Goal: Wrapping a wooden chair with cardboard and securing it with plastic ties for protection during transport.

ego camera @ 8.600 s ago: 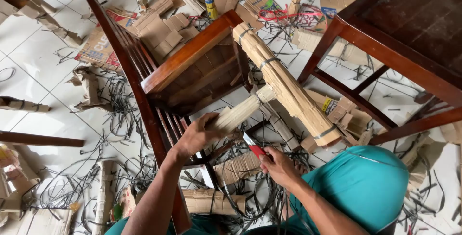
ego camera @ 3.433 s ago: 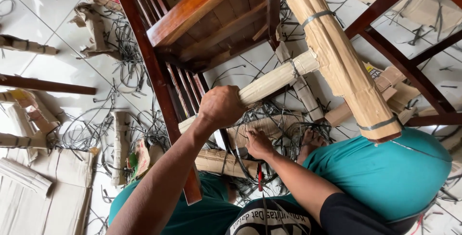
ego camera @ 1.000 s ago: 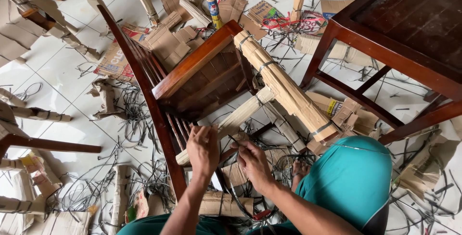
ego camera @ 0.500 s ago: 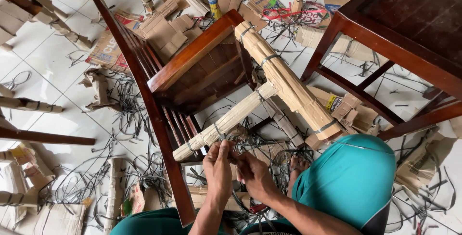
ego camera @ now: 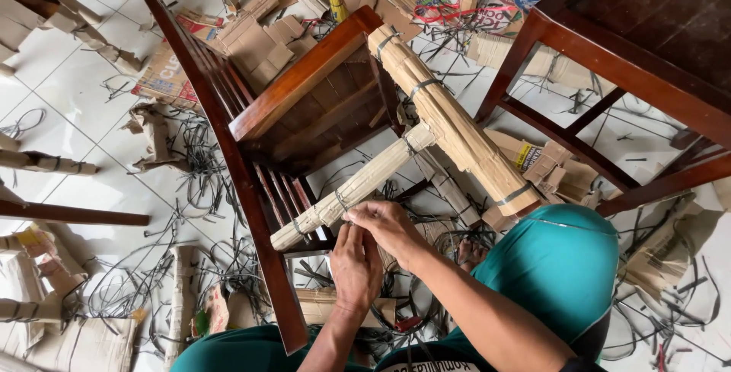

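Far left: tiled floor point(ego camera: 84, 90) strewn with torn cardboard scraps point(ego camera: 156, 136) and loose dark straps point(ego camera: 194, 189), cast off in heaps. More flattened cardboard point(ego camera: 251, 37) further up, near the top edge.

Then a dark wooden chair point(ego camera: 228, 128), tipped over so its legs and rails point toward the person and can be got at. One rail of it wrapped in corrugated cardboard, the wrapped rail point(ego camera: 358, 185), running on a slant from lower left to upper right, with a thin strap point(ego camera: 340, 201) round it near the middle. Wrapping presumably there as padding for the wood.

Just below the rail, the left hand point(ego camera: 356, 264), palm down, fingers stretched up to the underside of the rail near the strap; not closed round anything visible, though the fingertips lie partly under the other hand, so any pinch there cannot be told. Just to its right and above, the right hand point(ego camera: 387, 223), fingers drawn together at the strap on the rail, seemingly pinching it, probably to work the band while the left steadies from below.

Further right, a thicker wrapped leg point(ego camera: 457, 132) banded in several places, slanting down to a teal-clad knee point(ego camera: 548, 273). Far right, a dark wooden table point(ego camera: 647, 44), unwrapped, with more cardboard under it.
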